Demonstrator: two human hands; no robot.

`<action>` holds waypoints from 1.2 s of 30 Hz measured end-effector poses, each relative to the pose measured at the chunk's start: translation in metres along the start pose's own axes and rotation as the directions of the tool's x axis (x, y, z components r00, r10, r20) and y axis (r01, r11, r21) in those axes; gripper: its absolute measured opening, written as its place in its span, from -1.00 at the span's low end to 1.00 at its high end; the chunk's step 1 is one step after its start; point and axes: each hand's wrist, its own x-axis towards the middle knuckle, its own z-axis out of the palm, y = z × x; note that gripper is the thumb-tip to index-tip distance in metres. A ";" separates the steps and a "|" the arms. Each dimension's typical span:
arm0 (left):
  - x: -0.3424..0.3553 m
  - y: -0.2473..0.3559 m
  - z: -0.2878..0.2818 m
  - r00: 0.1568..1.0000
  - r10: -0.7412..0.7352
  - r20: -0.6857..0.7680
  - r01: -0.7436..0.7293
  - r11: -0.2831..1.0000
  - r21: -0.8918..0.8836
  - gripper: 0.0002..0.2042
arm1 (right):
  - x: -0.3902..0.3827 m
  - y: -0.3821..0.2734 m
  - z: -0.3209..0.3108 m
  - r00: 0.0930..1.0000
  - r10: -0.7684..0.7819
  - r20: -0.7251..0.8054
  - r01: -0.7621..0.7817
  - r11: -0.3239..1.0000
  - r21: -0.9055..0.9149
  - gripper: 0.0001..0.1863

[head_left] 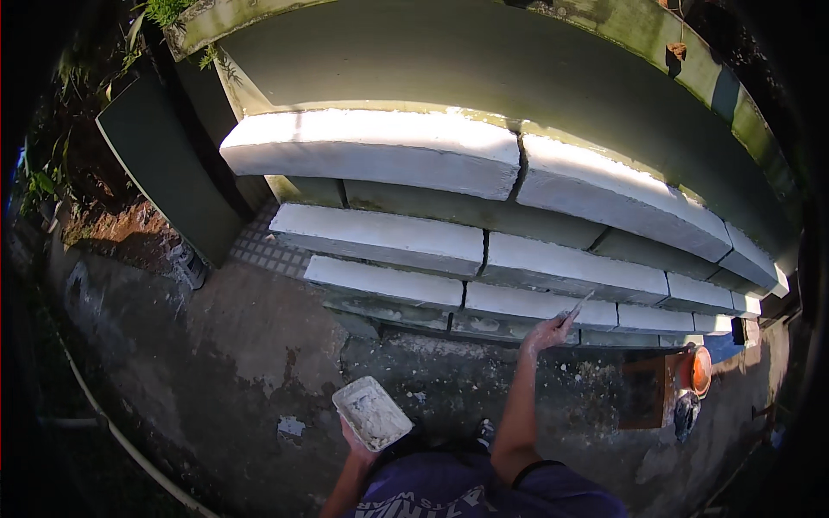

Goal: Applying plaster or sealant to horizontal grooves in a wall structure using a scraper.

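At the bottom centre my left hand [354, 436] grips a pale rectangular tray [349, 392] holding lumpy white paste. To its right, my right hand [546, 333] is closed on a narrow, paste-smeared tool [577, 307], perhaps a putty knife; its exact kind is hard to tell. The tool's tip is near the front edge of the middle of three stepped white-coated ledges [566, 257]; whether it touches cannot be told. Dark gaps divide the ledges into segments, and their lower faces are green-grey with white patches.
A green-grey wall [432, 60] rises behind the ledges. At left stand a leaning dark panel [164, 164], plants and a small container [190, 268]. At right, an orange bucket [699, 371] and a dark bag [686, 414] sit by a brown board [643, 393] on the stained concrete floor [216, 363].
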 end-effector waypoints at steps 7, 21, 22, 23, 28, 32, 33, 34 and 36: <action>0.002 0.001 0.007 1.000 0.000 -0.009 0.000 1.000 0.008 -0.30 | -0.088 -0.033 0.063 0.933 -0.051 0.355 -0.003 0.989 0.150 -0.52; 0.008 -0.009 -0.007 0.999 -0.024 -0.023 0.025 0.998 0.060 -0.31 | 0.026 0.018 -0.046 0.952 -0.240 0.190 0.277 0.941 -0.197 -0.54; 0.006 -0.011 -0.007 0.999 -0.008 -0.040 0.010 0.998 0.055 -0.31 | 0.047 0.029 -0.049 0.974 -0.201 0.101 0.216 0.959 -0.184 -0.55; 0.004 -0.013 -0.006 0.998 0.011 -0.057 -0.008 0.999 0.049 -0.31 | 0.061 0.036 -0.046 0.987 -0.157 0.014 0.157 0.974 -0.162 -0.56; 0.001 -0.032 0.005 0.999 0.039 -0.019 -0.037 0.996 0.084 -0.33 | 0.010 0.025 0.015 0.989 0.002 0.145 -0.004 1.000 0.014 -0.51; -0.002 -0.053 0.025 0.998 0.029 -0.063 -0.023 0.996 0.091 -0.34 | -0.086 -0.025 0.038 0.892 0.047 0.449 -0.156 0.965 0.209 -0.47; -0.002 -0.058 0.029 0.998 0.021 -0.067 -0.015 0.995 0.100 -0.34 | -0.092 -0.026 0.030 0.895 0.057 0.443 -0.162 0.966 0.202 -0.47; -0.002 -0.063 0.033 0.998 0.006 -0.069 0.001 0.995 0.098 -0.34 | -0.097 -0.026 0.019 0.790 0.052 0.610 -0.215 0.957 0.196 -0.46; -0.003 -0.072 0.037 0.997 -0.015 -0.071 0.022 0.995 0.100 -0.34 | -0.093 -0.019 -0.002 0.659 0.045 0.751 -0.269 0.946 0.179 -0.44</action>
